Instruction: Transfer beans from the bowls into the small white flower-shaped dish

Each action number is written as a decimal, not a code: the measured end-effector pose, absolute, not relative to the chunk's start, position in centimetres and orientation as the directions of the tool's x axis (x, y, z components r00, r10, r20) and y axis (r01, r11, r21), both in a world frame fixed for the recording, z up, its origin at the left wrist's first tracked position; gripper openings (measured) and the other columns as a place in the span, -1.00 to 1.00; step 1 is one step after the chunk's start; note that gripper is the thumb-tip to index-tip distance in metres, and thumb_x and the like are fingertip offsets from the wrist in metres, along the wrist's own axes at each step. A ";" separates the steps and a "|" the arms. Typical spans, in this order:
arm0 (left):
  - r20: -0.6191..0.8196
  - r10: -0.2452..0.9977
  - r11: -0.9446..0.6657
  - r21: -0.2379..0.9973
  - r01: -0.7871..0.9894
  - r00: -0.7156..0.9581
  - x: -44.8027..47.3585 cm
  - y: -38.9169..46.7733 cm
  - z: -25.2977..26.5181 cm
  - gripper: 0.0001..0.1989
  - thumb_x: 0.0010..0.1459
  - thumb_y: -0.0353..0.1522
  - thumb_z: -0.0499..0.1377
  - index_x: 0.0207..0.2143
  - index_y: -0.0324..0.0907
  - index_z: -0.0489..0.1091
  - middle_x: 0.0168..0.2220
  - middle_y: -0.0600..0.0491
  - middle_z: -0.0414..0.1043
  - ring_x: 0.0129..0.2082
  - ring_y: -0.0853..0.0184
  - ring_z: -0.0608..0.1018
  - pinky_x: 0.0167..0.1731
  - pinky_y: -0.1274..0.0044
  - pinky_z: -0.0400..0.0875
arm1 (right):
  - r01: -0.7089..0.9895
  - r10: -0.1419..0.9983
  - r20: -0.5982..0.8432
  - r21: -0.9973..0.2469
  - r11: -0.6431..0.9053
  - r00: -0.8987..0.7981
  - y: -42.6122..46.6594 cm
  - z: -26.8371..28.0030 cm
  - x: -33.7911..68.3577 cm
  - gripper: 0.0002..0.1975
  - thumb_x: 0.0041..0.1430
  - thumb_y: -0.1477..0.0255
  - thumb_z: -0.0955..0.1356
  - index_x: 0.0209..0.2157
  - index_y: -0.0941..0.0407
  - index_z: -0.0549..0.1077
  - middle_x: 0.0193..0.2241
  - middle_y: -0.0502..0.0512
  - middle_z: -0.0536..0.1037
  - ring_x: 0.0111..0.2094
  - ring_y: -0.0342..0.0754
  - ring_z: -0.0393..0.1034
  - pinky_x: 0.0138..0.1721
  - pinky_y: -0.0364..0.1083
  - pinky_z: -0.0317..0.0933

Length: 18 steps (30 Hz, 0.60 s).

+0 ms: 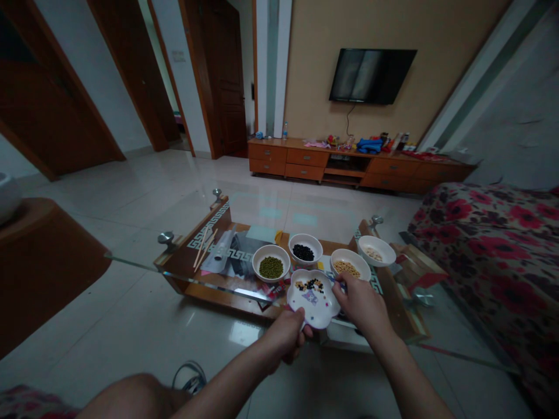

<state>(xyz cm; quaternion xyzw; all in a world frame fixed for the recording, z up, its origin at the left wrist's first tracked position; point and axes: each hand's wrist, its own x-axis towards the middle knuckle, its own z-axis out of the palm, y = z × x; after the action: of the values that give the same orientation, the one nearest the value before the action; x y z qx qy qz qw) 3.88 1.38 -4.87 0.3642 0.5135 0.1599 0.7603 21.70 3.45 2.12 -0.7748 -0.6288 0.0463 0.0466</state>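
Observation:
My left hand (290, 334) is closed on the near edge of a white flower-shaped plate (321, 314), thumb on top. Black and yellow beans (311, 285) lie in the plate's far half, above a purple cartoon print. Over the plate's right rim, my right hand (360, 302) pinches a thin dark-blue utensil (332, 278) whose kind I cannot make out. Beyond the plate stand white bowls: one of green beans (271, 267), one of black beans (303, 252) and one of yellow beans (347, 269). Farther right is a bowl with pale pieces (374, 254).
The bowls stand on a glass-topped coffee table (144, 262). Chopsticks (205, 250) lie at its left, and metal knobs (166, 237) support the glass. A flowered sofa cover (484, 244) is at the right. A wooden cabinet (305, 157) runs along the far wall under a television (372, 75).

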 end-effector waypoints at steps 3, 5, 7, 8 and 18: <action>-0.661 0.620 0.679 0.722 0.134 0.423 3.8 1.4 -4.8 -0.50 0.30 -0.07 -0.26 -0.47 -0.16 0.25 -0.76 0.25 0.00 -0.86 0.51 0.02 -0.75 0.63 -0.15 | 0.980 0.987 -0.066 -0.122 -0.154 0.147 3.5 1.8 21.7 -0.75 0.18 0.29 0.22 -0.23 0.04 0.47 -0.31 0.11 0.58 -0.25 0.00 0.48 -0.41 -0.16 0.11; -0.656 0.624 0.672 0.728 0.138 0.425 3.8 1.3 -4.6 -0.49 0.29 -0.05 -0.24 -0.47 -0.16 0.25 -0.75 0.25 0.01 -0.86 0.51 0.02 -0.75 0.63 -0.15 | 0.984 0.986 -0.092 -0.102 -0.145 0.136 3.5 1.7 21.7 -0.76 0.18 0.30 0.23 -0.24 0.04 0.47 -0.31 0.11 0.57 -0.25 0.00 0.48 -0.40 -0.16 0.11; -0.653 0.626 0.667 0.732 0.142 0.426 3.7 1.2 -4.4 -0.49 0.28 -0.04 -0.24 -0.47 -0.17 0.25 -0.75 0.25 0.02 -0.85 0.51 0.03 -0.75 0.63 -0.14 | 0.987 0.985 -0.113 -0.086 -0.137 0.127 3.5 1.6 21.7 -0.76 0.18 0.30 0.23 -0.25 0.05 0.47 -0.30 0.12 0.57 -0.23 0.00 0.47 -0.39 -0.16 0.12; -0.653 0.626 0.666 0.732 0.145 0.427 3.7 1.2 -4.3 -0.49 0.29 -0.05 -0.25 -0.47 -0.17 0.25 -0.75 0.25 0.02 -0.85 0.52 0.02 -0.75 0.63 -0.14 | 0.988 0.985 -0.124 -0.081 -0.134 0.123 3.5 1.5 21.7 -0.76 0.18 0.30 0.22 -0.25 0.05 0.48 -0.31 0.13 0.57 -0.23 0.00 0.47 -0.38 -0.16 0.13; -0.681 0.607 0.688 0.708 0.156 0.410 3.9 1.3 -3.9 -0.49 0.30 -0.06 -0.27 -0.47 -0.16 0.24 -0.76 0.26 0.00 -0.85 0.52 0.00 -0.73 0.64 -0.15 | 0.991 0.992 -0.086 -0.085 -0.099 0.092 3.5 1.2 21.8 -0.78 0.20 0.30 0.22 -0.25 0.03 0.46 -0.32 0.10 0.58 -0.25 -0.01 0.48 -0.40 -0.16 0.11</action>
<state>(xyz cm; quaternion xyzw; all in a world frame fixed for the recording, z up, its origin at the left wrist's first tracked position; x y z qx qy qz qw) 3.93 1.29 -3.90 0.3654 0.5224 0.1493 0.7558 21.78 3.48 1.22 -0.7389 -0.6711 0.0603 0.0025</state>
